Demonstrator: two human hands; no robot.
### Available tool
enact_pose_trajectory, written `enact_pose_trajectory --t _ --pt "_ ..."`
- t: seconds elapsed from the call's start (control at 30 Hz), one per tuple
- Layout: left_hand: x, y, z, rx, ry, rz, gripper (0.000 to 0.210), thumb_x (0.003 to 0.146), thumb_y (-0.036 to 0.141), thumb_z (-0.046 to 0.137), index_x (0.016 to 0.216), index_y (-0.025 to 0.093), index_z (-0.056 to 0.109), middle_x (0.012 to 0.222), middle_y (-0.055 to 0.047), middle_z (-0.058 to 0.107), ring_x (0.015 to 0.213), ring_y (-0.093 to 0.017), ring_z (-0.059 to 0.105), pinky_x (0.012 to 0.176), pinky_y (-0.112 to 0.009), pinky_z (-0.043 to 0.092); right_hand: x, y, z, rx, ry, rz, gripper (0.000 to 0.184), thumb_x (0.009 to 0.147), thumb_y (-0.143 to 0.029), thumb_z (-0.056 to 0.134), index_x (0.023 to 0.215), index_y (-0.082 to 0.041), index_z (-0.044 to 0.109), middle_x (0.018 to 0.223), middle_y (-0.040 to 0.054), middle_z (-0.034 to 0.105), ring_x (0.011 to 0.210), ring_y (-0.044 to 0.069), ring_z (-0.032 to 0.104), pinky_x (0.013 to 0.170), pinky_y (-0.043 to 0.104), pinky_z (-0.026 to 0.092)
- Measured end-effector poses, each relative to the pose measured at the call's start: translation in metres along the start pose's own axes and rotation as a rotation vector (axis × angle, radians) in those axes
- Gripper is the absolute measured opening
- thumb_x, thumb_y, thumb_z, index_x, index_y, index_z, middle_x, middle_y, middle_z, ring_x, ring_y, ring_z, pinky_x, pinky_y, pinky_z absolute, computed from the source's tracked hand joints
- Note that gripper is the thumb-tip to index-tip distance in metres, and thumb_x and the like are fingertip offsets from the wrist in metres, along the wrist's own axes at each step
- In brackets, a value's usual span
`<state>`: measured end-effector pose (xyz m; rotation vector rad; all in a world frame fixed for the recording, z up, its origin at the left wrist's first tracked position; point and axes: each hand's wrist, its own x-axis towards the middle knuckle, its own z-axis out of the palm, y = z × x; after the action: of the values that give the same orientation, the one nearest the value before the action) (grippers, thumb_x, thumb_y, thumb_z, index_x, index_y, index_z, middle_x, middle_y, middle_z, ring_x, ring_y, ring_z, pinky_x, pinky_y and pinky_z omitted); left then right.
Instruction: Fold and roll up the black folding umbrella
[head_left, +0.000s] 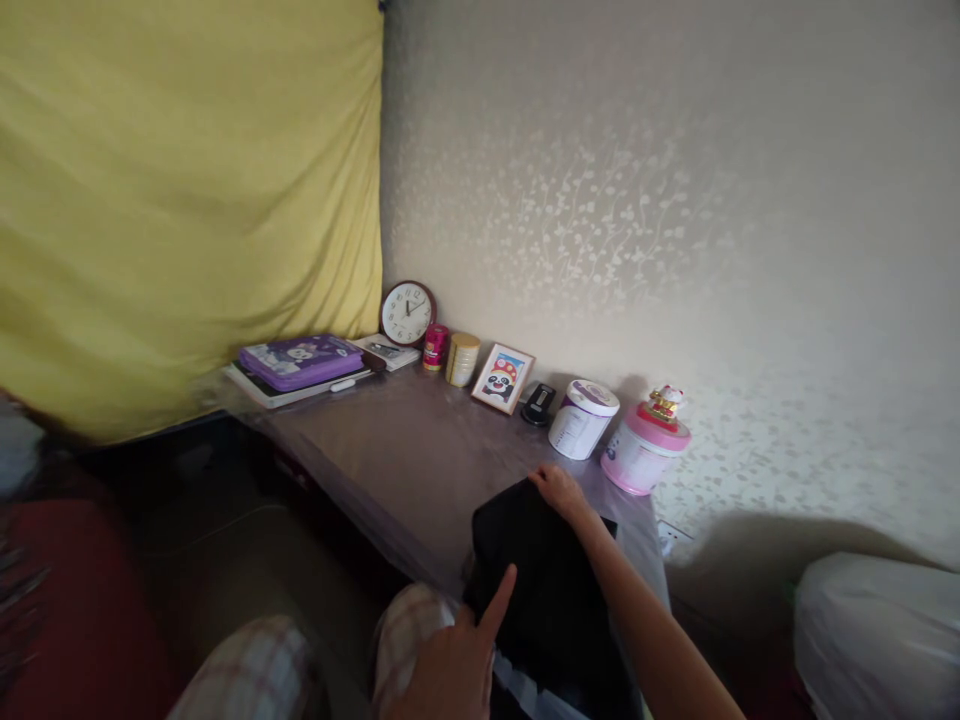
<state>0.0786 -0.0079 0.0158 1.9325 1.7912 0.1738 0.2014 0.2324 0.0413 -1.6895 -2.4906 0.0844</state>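
A black cloth item point(536, 585), perhaps a bag or a folded garment, lies over the near right end of the table. My right hand point(559, 490) is closed on its far edge, the fingers bent over the cloth. Nearer to me, my left hand point(454, 665) is at the left side of the black cloth item, with one digit stretched up along it. The other left fingers are mostly hidden, so their grip does not show. Some pale, crinkled material point(529, 690) shows below the cloth, between my arms.
Along the wall stand a round clock point(409, 313), a pink can point(435, 348), a yellow-lidded container point(463, 360), a framed panda picture point(504, 378), a black device point(538, 404), a white tub point(585, 420) and a pink tub point(645, 455) bearing a cat figurine point(665, 402). A purple case point(300, 360) lies far left.
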Motion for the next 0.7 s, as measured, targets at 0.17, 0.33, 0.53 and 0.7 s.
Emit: enact_pose_trajectory --t 0.17,0.33,0.53,0.7 --pt "-0.001 0.0 0.0 0.005 0.002 -0.012 0.078 0.082 0.01 0.04 0.141 0.037 -0.003 0.107 -0.01 0.06 0.083 -0.022 0.063 0.069 -0.032 0.047 -0.006 -0.005 0.003 -0.03 0.039 0.021 0.017 0.084 -0.029 0.05 0.082 -0.02 0.064 0.088 0.0056 0.067 0.085 0.018 0.062 0.067 0.026 0.043" --pt "-0.001 -0.002 0.002 -0.024 0.032 -0.016 0.073 0.084 0.013 0.037 0.142 0.032 -0.002 0.106 -0.011 0.061 0.085 -0.024 0.063 0.072 -0.035 0.047 -0.023 -0.014 -0.009 -0.047 0.125 -0.048 0.02 0.088 -0.029 0.046 0.096 -0.019 0.062 0.101 0.009 0.064 0.095 0.022 0.058 0.077 0.031 0.044" --pt "0.0 -0.004 0.006 -0.044 0.016 -0.024 0.071 0.086 0.015 0.035 0.143 0.026 -0.005 0.103 -0.011 0.062 0.083 -0.025 0.063 0.07 -0.037 0.046 -0.054 -0.024 -0.011 0.048 -0.019 -0.576 0.023 0.091 -0.03 0.044 0.092 -0.02 0.065 0.094 0.0037 0.067 0.101 0.017 0.057 0.093 0.031 0.037" --pt "-0.001 -0.005 0.004 -0.056 0.034 -0.018 0.07 0.086 0.015 0.035 0.143 0.023 -0.004 0.104 -0.012 0.062 0.085 -0.024 0.062 0.072 -0.035 0.044 -0.043 -0.016 0.0 -0.061 -0.015 -0.426 0.029 0.092 -0.03 0.041 0.087 -0.021 0.068 0.094 0.0048 0.069 0.105 0.02 0.057 0.094 0.035 0.037"
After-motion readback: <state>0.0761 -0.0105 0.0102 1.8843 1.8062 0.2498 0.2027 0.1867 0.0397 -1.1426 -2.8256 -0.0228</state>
